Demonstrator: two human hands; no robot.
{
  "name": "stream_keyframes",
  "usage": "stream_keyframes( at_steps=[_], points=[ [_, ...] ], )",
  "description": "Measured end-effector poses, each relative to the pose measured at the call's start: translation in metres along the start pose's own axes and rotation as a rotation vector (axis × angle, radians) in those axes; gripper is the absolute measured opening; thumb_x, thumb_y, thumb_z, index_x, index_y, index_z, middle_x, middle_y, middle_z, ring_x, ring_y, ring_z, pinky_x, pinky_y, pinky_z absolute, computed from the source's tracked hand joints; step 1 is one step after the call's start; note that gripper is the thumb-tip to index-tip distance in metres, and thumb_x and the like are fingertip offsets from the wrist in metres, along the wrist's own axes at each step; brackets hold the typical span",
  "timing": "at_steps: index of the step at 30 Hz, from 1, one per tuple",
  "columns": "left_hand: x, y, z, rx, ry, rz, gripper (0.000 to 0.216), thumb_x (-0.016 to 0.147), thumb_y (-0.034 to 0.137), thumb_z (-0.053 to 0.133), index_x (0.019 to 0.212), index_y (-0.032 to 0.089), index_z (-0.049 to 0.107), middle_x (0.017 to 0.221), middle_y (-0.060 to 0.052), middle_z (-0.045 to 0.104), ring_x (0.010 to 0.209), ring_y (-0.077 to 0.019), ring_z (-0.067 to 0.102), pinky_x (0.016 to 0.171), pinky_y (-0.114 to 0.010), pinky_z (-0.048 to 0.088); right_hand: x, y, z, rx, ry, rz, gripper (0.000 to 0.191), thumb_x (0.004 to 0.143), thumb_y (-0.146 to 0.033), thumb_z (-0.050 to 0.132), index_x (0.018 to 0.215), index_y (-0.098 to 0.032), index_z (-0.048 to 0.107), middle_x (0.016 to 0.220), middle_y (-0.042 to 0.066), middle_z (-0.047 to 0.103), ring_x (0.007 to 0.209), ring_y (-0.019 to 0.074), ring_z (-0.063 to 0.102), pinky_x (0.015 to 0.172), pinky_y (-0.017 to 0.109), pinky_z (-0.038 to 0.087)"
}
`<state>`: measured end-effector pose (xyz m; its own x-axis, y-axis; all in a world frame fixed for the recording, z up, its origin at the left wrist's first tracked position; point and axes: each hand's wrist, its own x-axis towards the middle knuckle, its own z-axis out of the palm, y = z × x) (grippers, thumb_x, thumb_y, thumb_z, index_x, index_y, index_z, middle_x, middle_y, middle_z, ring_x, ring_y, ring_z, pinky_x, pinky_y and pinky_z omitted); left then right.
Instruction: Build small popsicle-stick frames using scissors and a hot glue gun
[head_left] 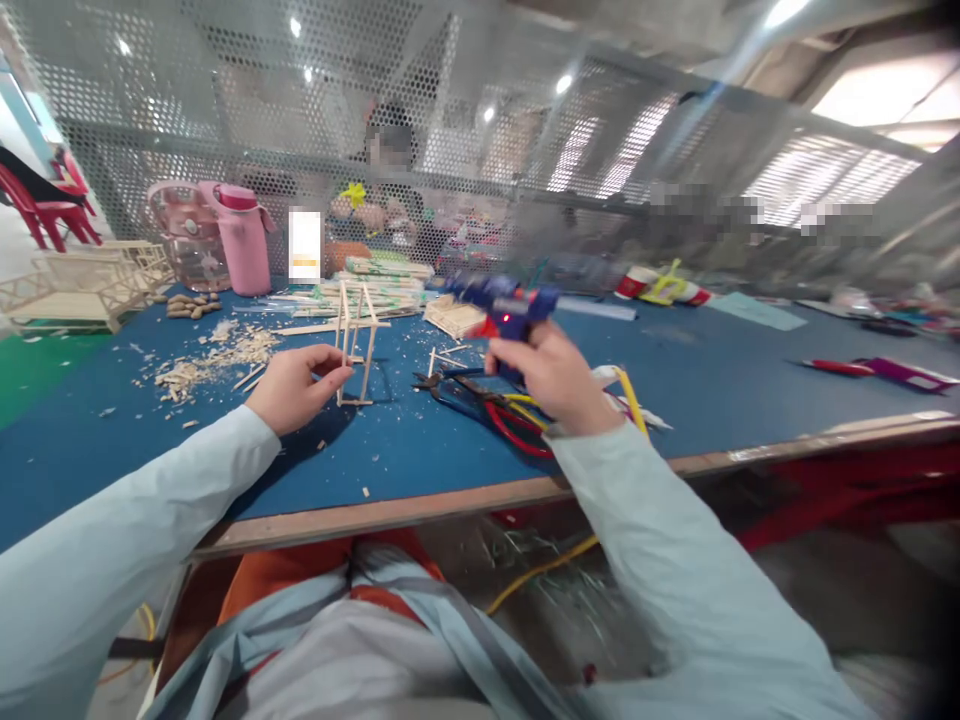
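My left hand (pixel 300 385) pinches one side of a small upright frame of thin wooden sticks (pixel 367 355), which stands on the blue tabletop. In my right hand (pixel 559 375) is a blue glue gun (pixel 517 305) with a red trigger, held above the table and pointing left toward the frame. A clear glue stick (pixel 596 308) appears to trail from its back end. Below the gun lie pliers (pixel 450 385) with dark jaws, and red and yellow handles beside them. A few loose stick pieces (pixel 433 362) rest between the frame and the pliers.
Wood scraps (pixel 217 360) and peanuts (pixel 193 305) lie at left, near a pink bottle (pixel 246 245) and a clear jug (pixel 191 250). Stick bundles (pixel 390 285) lie behind the frame. A perforated metal screen (pixel 510 130) borders the back. Stick models (pixel 82 285) stand far left.
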<state>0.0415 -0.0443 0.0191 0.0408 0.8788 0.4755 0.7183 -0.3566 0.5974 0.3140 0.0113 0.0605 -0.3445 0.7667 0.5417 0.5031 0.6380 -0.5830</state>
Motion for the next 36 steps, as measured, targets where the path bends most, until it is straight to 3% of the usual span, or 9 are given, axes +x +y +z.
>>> stream_keyframes(
  at_steps=[3, 7, 12, 22, 29, 36],
  points=[
    [0.001, -0.002, 0.001, 0.000, -0.019, 0.001, 0.030, 0.075, 0.040, 0.051, 0.082, 0.016, 0.065, 0.070, -0.003, 0.067, 0.060, -0.0143, 0.056, 0.063, -0.026, 0.045, -0.042, -0.013, 0.010, -0.131, -0.148, -0.127, 0.025, 0.084, -0.038, 0.047, 0.085, -0.020, 0.065, 0.077, 0.005, 0.065, 0.065, 0.0167, 0.060, 0.065, 0.029, 0.048],
    [0.001, -0.004, 0.001, -0.020, -0.034, -0.009, 0.030, 0.075, 0.040, 0.050, 0.083, 0.015, 0.065, 0.074, -0.005, 0.068, 0.063, -0.0153, 0.058, 0.063, -0.026, 0.045, -0.062, -0.012, 0.032, -0.248, -0.168, -0.262, 0.025, 0.084, -0.040, 0.048, 0.083, -0.021, 0.064, 0.072, 0.006, 0.065, 0.070, 0.0202, 0.060, 0.067, 0.030, 0.047],
    [0.001, -0.002, -0.001, -0.001, -0.020, -0.016, 0.028, 0.074, 0.039, 0.050, 0.081, 0.016, 0.064, 0.070, -0.003, 0.067, 0.060, -0.0144, 0.056, 0.063, -0.026, 0.045, -0.057, -0.008, 0.048, -0.265, -0.159, -0.282, 0.021, 0.086, -0.035, 0.047, 0.082, -0.019, 0.061, 0.071, 0.006, 0.065, 0.067, 0.0187, 0.060, 0.064, 0.028, 0.045],
    [0.001, -0.002, -0.001, 0.007, -0.020, -0.020, 0.027, 0.074, 0.039, 0.050, 0.079, 0.016, 0.064, 0.069, -0.003, 0.067, 0.059, -0.0142, 0.055, 0.064, -0.027, 0.045, -0.055, -0.006, 0.055, -0.397, -0.182, -0.300, 0.026, 0.087, -0.034, 0.046, 0.087, -0.015, 0.063, 0.097, 0.014, 0.067, 0.089, 0.0238, 0.063, 0.075, 0.031, 0.047],
    [0.001, -0.001, -0.002, 0.007, -0.024, -0.017, 0.028, 0.075, 0.039, 0.050, 0.079, 0.016, 0.064, 0.069, -0.003, 0.066, 0.060, -0.0144, 0.056, 0.064, -0.027, 0.045, -0.055, -0.007, 0.056, -0.403, -0.217, -0.273, 0.028, 0.087, -0.034, 0.045, 0.093, -0.014, 0.063, 0.103, 0.014, 0.066, 0.094, 0.0240, 0.062, 0.078, 0.032, 0.046],
    [0.001, 0.000, -0.002, 0.018, -0.026, -0.018, 0.029, 0.074, 0.040, 0.050, 0.080, 0.015, 0.064, 0.069, -0.003, 0.067, 0.060, -0.0144, 0.055, 0.064, -0.027, 0.045, -0.056, -0.004, 0.054, -0.437, -0.167, -0.295, 0.025, 0.087, -0.034, 0.046, 0.081, -0.015, 0.061, 0.083, 0.012, 0.068, 0.077, 0.0210, 0.064, 0.069, 0.028, 0.045]
  ],
)
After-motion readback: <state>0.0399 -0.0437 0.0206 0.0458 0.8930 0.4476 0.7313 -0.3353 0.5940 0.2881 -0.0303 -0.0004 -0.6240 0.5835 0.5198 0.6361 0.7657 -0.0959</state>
